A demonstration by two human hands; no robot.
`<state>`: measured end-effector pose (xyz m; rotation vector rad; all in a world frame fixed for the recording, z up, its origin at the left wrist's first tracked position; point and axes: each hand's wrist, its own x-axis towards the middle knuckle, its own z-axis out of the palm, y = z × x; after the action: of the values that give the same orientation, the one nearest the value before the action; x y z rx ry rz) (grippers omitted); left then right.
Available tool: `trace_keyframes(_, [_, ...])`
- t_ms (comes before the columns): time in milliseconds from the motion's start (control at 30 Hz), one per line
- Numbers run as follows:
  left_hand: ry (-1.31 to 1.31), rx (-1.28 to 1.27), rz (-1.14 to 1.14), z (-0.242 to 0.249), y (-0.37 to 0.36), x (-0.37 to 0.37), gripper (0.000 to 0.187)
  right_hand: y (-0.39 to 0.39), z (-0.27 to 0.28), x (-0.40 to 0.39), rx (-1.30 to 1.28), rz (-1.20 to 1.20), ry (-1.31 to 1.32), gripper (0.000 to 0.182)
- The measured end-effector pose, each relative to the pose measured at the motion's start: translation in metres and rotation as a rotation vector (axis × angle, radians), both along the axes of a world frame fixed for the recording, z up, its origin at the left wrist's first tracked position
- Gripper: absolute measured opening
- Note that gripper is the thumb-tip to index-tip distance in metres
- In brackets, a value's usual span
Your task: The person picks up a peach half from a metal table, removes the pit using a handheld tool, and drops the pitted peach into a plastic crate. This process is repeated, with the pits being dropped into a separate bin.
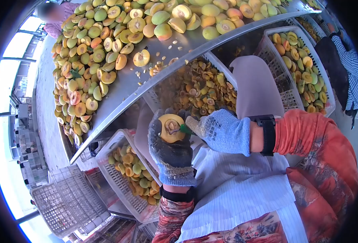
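My left hand (169, 148), in a dark-coated blue work glove, holds a peach half (171, 122) with its cut face up and the pit hollow showing. My right hand (223, 129), in a blue knit glove, closes on a small pitting knife with a green handle (185, 129). The tool's tip meets the middle of the cut face; its blade is mostly hidden. Both hands are over my lap, just in front of the metal table edge. Below and beyond them is a crate of pit scraps and trimmings (203, 87).
A metal table (126, 83) carries a large heap of halved peaches (94, 44) and loose pale kernels. White crates of peach halves stand at left (140, 202) and right (264, 50). Stacked empty crates (67, 198) are lower left. Other people (59, 16) are at the edges.
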<state>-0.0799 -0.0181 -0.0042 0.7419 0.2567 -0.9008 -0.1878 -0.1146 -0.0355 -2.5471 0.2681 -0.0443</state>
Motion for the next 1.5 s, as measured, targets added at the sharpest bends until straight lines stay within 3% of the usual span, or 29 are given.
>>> trace_keyframes(33, [0.005, 0.001, 0.005, -0.006, 0.001, -0.002, 0.032, 0.001, 0.002, -0.001, -0.058, 0.006, -0.019, 0.057])
trace_keyframes(67, [-0.319, 0.120, 0.024, -0.015, 0.002, -0.003, 0.035, 0.005, 0.007, -0.002, -0.058, 0.012, -0.016, 0.057])
trace_keyframes(100, [-0.646, 0.239, 0.043, -0.020, 0.001, -0.004, 0.038, 0.010, 0.016, -0.001, 0.108, -0.022, -0.009, 0.056])
trace_keyframes(133, [-0.645, 0.239, 0.044, -0.021, 0.000, -0.006, 0.038, 0.015, 0.020, 0.001, 0.275, -0.061, -0.002, 0.056])
trace_keyframes(233, [-0.895, 0.306, 0.110, -0.023, 0.004, -0.014, 0.049, 0.032, -0.006, 0.013, 0.306, -0.038, -0.186, 0.057])
trace_keyframes(300, [-1.065, 0.342, 0.163, -0.021, 0.005, -0.015, 0.056, 0.030, -0.006, 0.012, 0.260, -0.005, -0.161, 0.056])
trace_keyframes(333, [-1.068, 0.341, 0.162, -0.018, 0.003, -0.015, 0.056, 0.023, 0.007, 0.008, 0.255, -0.023, -0.058, 0.058])
trace_keyframes(367, [-0.790, 0.254, 0.173, -0.014, -0.003, -0.015, 0.046, 0.017, 0.013, 0.005, 0.252, -0.044, 0.047, 0.059])
trace_keyframes(400, [-0.508, 0.171, 0.180, -0.011, -0.004, -0.016, 0.038, 0.010, 0.011, 0.002, 0.256, -0.048, 0.050, 0.059])
trace_keyframes(433, [-0.507, 0.169, 0.179, -0.009, -0.003, -0.014, 0.038, -0.001, 0.010, 0.001, 0.168, 0.017, 0.020, 0.061])
trace_keyframes(500, [-0.223, -0.079, 0.013, -0.006, 0.005, -0.006, 0.040, -0.007, 0.012, 0.001, 0.083, 0.088, -0.006, 0.063])
trace_keyframes(600, [-0.295, -0.128, -0.028, -0.006, 0.006, 0.000, 0.041, -0.005, 0.024, 0.007, -0.080, 0.146, 0.064, 0.067])
trace_keyframes(700, [-0.470, 0.010, 0.039, -0.008, 0.007, -0.003, 0.044, 0.016, 0.021, 0.011, 0.120, 0.053, 0.181, 0.065])
trace_keyframes(767, [-0.494, 0.093, 0.040, -0.007, 0.004, -0.005, 0.046, 0.028, 0.003, 0.013, 0.212, -0.026, -0.080, 0.061])
trace_keyframes(800, [-0.523, 0.170, 0.044, -0.006, 0.003, -0.005, 0.048, 0.028, 0.004, 0.014, 0.315, -0.065, -0.063, 0.061])
trace_keyframes(900, [-0.422, 0.001, -0.033, -0.019, 0.006, 0.004, 0.045, 0.010, 0.009, 0.012, 0.180, 0.017, 0.147, 0.064])
trace_keyframes(1033, [-0.295, -0.020, -0.024, -0.034, 0.003, 0.011, 0.045, 0.003, 0.018, 0.013, 0.140, 0.103, 0.298, 0.068])
trace_keyframes(1100, [-1.134, 0.337, 0.120, -0.055, 0.002, 0.014, 0.039, 0.014, 0.010, 0.014, 0.379, -0.012, 0.065, 0.062])
trace_keyframes(1133, [-1.134, 0.338, 0.123, -0.049, 0.000, 0.018, 0.039, 0.016, 0.000, 0.018, 0.378, -0.009, 0.065, 0.062])
trace_keyframes(1200, [-0.741, 0.293, -0.038, -0.033, 0.000, 0.032, 0.034, 0.022, -0.021, 0.024, 0.310, 0.145, -0.167, 0.052])
trace_keyframes(1233, [-0.743, 0.293, -0.036, -0.036, 0.003, 0.043, 0.034, 0.020, -0.006, 0.027, 0.310, 0.146, -0.169, 0.052])
trace_keyframes(1300, [-0.260, 0.012, -0.344, -0.042, 0.007, 0.062, 0.029, 0.012, 0.024, 0.029, 0.873, -0.149, 0.314, 0.044])
trace_keyframes(1367, [-0.302, 0.090, -0.321, -0.039, 0.004, 0.058, 0.031, 0.005, 0.021, 0.031, 0.838, -0.105, 0.156, 0.038])
trace_keyframes(1433, [-0.549, 0.242, -0.139, -0.033, -0.002, 0.051, 0.032, -0.005, 0.024, 0.038, 1.109, -0.159, 0.435, 0.032])
trace_keyframes(1467, [-0.553, 0.242, -0.134, -0.032, -0.004, 0.048, 0.032, -0.006, 0.027, 0.039, 1.208, -0.146, 0.369, 0.027])
trace_keyframes(1500, [-0.761, 0.368, -0.086, -0.030, -0.006, 0.044, 0.035, -0.005, 0.032, 0.039, 1.208, -0.143, 0.367, 0.027])
